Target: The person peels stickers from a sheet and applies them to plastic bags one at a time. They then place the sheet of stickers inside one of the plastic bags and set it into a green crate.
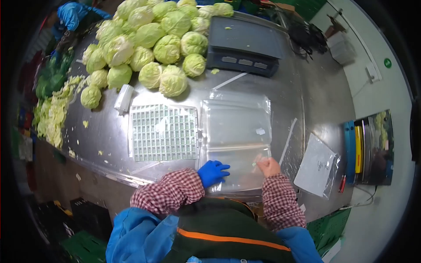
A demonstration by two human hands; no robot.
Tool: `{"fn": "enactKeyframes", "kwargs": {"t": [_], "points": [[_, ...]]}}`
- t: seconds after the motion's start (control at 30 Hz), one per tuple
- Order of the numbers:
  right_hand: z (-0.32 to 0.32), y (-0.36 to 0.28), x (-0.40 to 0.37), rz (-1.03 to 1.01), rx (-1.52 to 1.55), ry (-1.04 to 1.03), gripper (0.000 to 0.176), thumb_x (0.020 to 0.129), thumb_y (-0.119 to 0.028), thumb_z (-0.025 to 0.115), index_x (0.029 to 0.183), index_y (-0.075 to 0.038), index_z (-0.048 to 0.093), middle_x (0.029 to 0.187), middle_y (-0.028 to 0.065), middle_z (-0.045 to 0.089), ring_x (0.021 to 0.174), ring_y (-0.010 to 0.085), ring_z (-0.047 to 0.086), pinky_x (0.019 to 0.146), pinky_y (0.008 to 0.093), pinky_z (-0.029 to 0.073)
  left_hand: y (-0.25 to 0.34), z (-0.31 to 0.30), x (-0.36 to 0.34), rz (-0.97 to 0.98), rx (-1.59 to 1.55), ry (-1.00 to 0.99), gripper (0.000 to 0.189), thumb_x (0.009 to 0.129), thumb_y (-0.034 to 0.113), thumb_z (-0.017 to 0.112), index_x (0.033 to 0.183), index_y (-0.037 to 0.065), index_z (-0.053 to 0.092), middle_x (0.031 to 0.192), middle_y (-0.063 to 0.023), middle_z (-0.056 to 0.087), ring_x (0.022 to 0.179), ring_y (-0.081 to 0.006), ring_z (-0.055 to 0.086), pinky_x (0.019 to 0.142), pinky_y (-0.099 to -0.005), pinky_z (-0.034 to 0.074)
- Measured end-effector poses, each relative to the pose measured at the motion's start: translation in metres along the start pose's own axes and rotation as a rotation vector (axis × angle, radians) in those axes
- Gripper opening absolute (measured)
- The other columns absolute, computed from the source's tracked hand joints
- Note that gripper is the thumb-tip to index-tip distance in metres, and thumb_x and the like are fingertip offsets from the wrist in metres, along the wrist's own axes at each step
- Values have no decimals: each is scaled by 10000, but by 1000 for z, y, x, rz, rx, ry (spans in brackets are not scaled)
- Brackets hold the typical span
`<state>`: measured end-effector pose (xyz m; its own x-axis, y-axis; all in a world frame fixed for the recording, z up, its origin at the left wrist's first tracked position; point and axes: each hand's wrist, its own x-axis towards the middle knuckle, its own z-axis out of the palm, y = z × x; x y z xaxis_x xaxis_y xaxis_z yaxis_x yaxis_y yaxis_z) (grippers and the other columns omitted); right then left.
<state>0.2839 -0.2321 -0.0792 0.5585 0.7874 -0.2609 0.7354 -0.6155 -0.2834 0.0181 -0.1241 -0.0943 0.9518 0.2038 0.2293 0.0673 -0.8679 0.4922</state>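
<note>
A stack of clear plastic bags (pixel 237 125) lies flat in front of me. My left hand (pixel 212 173), in a blue glove, rests on its lower left part with the fingers apart. At the lower right part, my bare right hand (pixel 268 167) is closed in a pinch. A small pale green label (pixel 254 165) shows at its fingertips, against the plastic. Left of the bags is a sheet of small green-and-white labels (pixel 165 133). A small white label or scrap (pixel 260 131) sits on the upper bag.
Cabbages (pixel 144 35) are heaped at the back left, beside a dark grey scale (pixel 243 46). A white box-shaped object (pixel 124 99) stands near them. Cut leaves (pixel 55 116) line the left edge. A bagged paper (pixel 316 165) and blue binder (pixel 349 149) are right. Another person (pixel 74 17) is far left.
</note>
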Motion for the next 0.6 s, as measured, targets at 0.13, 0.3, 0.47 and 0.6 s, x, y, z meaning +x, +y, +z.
{"fn": "enactKeyframes", "kwargs": {"t": [0.13, 0.3, 0.47, 0.6], "points": [[-42, 52, -15, 279, 231, 17, 288, 739, -263, 640, 824, 0, 560, 713, 59, 595, 605, 156, 546, 550, 306, 444, -1, -1, 10, -280, -295, 139, 231, 730, 221, 628, 922, 92, 626, 895, -91, 605, 834, -206, 526, 734, -328, 440], [-37, 19, -28, 289, 939, -69, 223, 767, -209, 604, 834, 2, 574, 794, 56, 614, 653, 145, 565, 584, 242, 442, 27, -78, 21, -544, -340, 735, 213, 778, 139, 560, 966, 39, 556, 953, -127, 571, 841, -200, 539, 734, -291, 433], [-19, -16, -18, 143, 305, -31, 419, 719, -240, 645, 1026, -7, 481, 731, 83, 593, 662, 172, 564, 610, 295, 455, 4, 6, -4, -138, -125, -5, 287, 745, 259, 609, 987, 106, 595, 1067, -86, 544, 894, -279, 517, 747, -383, 421], [-51, 35, -17, 465, 545, 142, 469, 697, -218, 671, 1056, -26, 438, 831, 120, 604, 768, 160, 579, 673, 264, 444, -18, 26, -2, -439, -471, 120, 232, 781, 204, 589, 986, 97, 603, 991, -103, 568, 765, -242, 554, 691, -334, 454]]}}
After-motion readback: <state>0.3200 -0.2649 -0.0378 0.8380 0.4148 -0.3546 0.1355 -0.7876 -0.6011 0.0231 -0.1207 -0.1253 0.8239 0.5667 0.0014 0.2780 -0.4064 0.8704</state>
